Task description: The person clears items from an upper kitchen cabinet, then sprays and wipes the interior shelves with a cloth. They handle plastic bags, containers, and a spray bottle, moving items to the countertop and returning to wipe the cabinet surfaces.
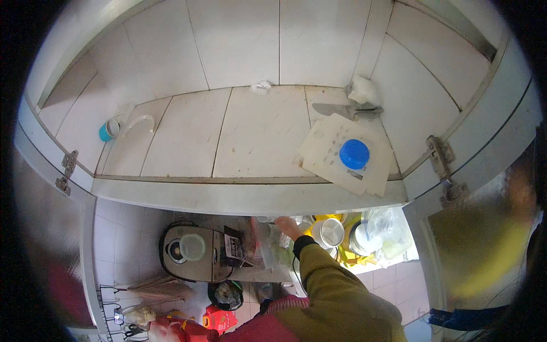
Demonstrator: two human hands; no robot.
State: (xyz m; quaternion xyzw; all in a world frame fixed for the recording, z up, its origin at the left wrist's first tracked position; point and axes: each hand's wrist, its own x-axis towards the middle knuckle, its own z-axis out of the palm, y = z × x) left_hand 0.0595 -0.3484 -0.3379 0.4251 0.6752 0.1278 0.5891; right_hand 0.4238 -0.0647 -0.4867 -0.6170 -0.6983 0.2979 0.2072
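My right hand [289,226], below a dark cuff and olive sleeve, reaches down to the counter under the cabinet. The cabinet's front edge partly hides its fingers, so I cannot tell whether it grips anything. Clear plastic items [269,243] lie beside it, and a white round container [331,233] stands to its right. My left hand is out of view. Before me is a tiled cabinet shelf [256,132]. On it are a blue round lid [354,154] over pale flat sheets [318,143], a grey blade-shaped piece [331,109] and a crumpled white bag [363,90].
A blue cup-like roll [110,130] and a curved clear strip [141,124] lie at the shelf's left. Hinged doors [444,166] stand open on both sides. Below are a rice cooker [192,252], a lined bin [226,295], a red bag [220,318] and hooks with scissors [133,331].
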